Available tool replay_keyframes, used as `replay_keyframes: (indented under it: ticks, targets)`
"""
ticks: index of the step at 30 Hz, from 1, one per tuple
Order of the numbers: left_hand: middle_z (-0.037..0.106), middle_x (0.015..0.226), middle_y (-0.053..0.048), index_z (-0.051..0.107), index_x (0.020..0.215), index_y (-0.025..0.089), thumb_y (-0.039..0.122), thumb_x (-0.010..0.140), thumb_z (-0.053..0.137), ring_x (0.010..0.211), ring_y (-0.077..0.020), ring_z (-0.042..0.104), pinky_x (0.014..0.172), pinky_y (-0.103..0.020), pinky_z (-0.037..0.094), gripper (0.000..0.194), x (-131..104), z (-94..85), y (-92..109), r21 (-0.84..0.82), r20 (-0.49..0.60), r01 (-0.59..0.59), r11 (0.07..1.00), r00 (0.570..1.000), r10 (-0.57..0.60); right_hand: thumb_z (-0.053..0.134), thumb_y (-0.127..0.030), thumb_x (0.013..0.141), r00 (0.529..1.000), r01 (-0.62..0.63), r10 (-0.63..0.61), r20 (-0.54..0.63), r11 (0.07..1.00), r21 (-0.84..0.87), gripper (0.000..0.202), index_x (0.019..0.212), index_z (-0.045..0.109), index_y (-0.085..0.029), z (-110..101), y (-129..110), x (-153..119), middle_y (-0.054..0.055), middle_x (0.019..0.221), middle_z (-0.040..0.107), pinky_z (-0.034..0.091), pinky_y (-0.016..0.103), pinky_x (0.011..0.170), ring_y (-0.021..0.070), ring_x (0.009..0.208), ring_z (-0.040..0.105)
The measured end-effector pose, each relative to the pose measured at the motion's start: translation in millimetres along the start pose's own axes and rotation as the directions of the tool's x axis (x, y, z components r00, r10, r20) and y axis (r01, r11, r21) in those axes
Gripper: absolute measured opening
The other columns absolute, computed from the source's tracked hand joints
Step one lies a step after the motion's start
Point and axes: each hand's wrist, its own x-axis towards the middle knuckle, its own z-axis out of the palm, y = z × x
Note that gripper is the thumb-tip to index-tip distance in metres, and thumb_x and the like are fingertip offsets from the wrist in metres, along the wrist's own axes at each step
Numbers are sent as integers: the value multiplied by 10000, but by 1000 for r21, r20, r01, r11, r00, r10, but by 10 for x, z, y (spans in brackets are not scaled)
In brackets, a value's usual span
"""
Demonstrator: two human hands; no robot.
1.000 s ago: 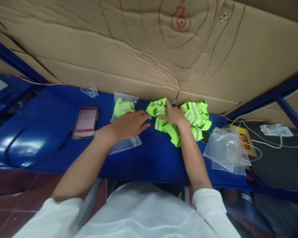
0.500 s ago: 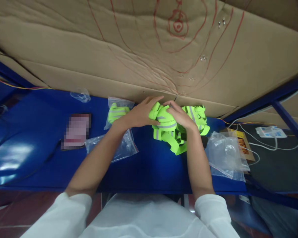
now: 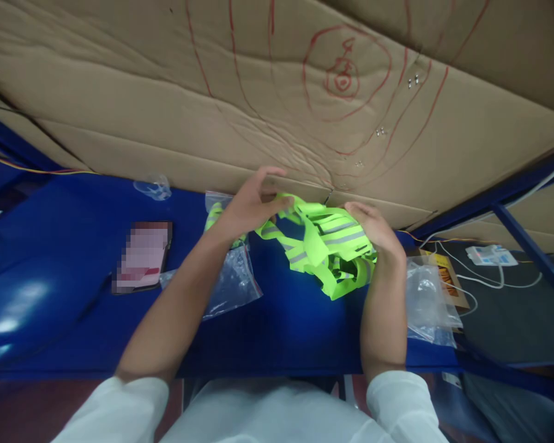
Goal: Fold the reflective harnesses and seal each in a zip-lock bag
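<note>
A tangle of neon-yellow reflective straps [image 3: 344, 237] with grey stripes lies in loops on the blue table, between my two hands. My left hand [image 3: 253, 206] holds a loop at the bundle's left end near its thumb, with the index finger sticking out above. At the far right side, my right hand [image 3: 373, 224] has its fingers closed over the bundle's edge; part of the grip is hidden. Behind my left forearm, a clear zip bag with folded yellow strap [image 3: 213, 215] inside is partly covered.
An empty-looking clear zip bag [image 3: 233, 286] lies by my left forearm. Left of it is a phone [image 3: 143, 255]. More clear bags [image 3: 427, 301] and a cardboard box [image 3: 450, 280] sit at the right, near white cables [image 3: 484, 283]. A cardboard wall [image 3: 143, 123] stands behind the table.
The bunched straps have been spread into a looser, wider tangle. My right hand has moved right to the bundle's edge, and my left hand has shifted slightly left.
</note>
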Motion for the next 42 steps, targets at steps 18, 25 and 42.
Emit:
replay_keyframes:
  ticks: [18,25,42]
  targets:
    - [692,1053,-10,635,1204,241,445,972,610,904,-168,633,828,-321,520,310,-118,-225,266,59,-51,-97,993,994,100,458,-617,1016,877,329,-357,-321,934,-141,455,1277,550,-256,142,-369,-233,63,998,707,495,270,602,173,797,695]
    - [356,1625,-217,463,1511,186,361,1041,456,1252,-424,598,1018,-593,468,502,-173,47,-89,937,128,-23,349,951,-280,577,-598,973,911,365,-411,-8,817,-446,449,759,627,-207,180,-438,-379,-7,634,610,436,272,607,137,603,566]
    - [730,784,7,722,828,196,257,837,730,721,-155,670,650,-242,429,62,-195,534,-142,494,777,-297,817,572,-262,544,-498,1010,920,369,-232,315,779,-507,314,1035,713,-234,108,-461,-543,26,892,755,480,303,715,197,816,691]
